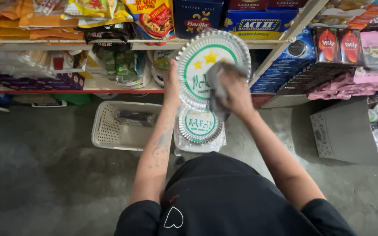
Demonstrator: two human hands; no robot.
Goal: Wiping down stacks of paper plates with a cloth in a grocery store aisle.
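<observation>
My left hand (171, 85) holds up a wrapped pack of silver paper plates (202, 57) with a round white and green label, gripping its left edge. My right hand (237, 94) presses a grey cloth (217, 81) against the pack's lower right face. Below it, a second, smaller pack of the same plates (199, 126) rests on the floor in clear wrap, between my forearms.
A white plastic basket (106, 131) with a dark packet inside sits on the grey floor at left. Shelves (110, 43) of snack bags, pasta and popcorn boxes run across the top. Biscuit boxes fill an angled shelf at right. A grey carton (342, 131) stands on the right.
</observation>
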